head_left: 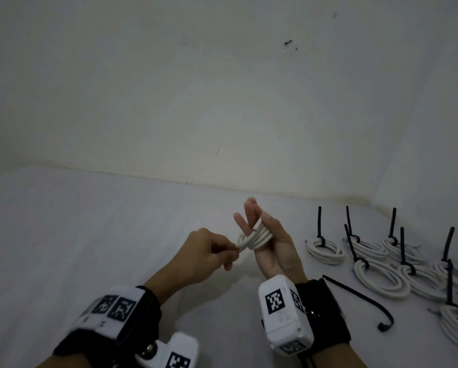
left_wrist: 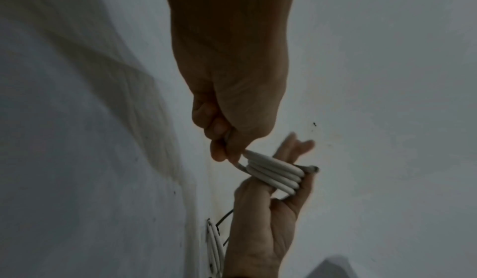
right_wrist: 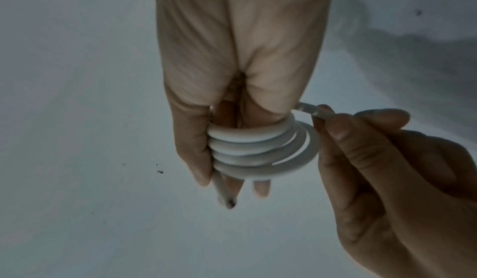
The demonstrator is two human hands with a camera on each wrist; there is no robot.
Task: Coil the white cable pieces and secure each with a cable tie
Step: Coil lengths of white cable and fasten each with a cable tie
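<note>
A white cable (head_left: pixel 258 236) is wound in several loops round the upright fingers of my right hand (head_left: pixel 257 216). In the right wrist view the right thumb presses the cable's dark-tipped end (right_wrist: pixel 227 198) against the fingers, beside the loops (right_wrist: pixel 253 145). My left hand (head_left: pixel 234 252) pinches the cable's other end just left of the coil, between thumb and forefinger (right_wrist: pixel 333 127). The left wrist view shows that same pinch (left_wrist: pixel 227 152) against the stacked loops (left_wrist: pixel 273 172). A loose black cable tie (head_left: pixel 355 294) lies on the white table (head_left: pixel 89 235) right of my right wrist.
Several finished white coils (head_left: pixel 326 251), each bound with a black tie whose tail sticks up (head_left: pixel 319 221), lie in a group at the right of the table. A white wall (head_left: pixel 222 88) rises just behind the table.
</note>
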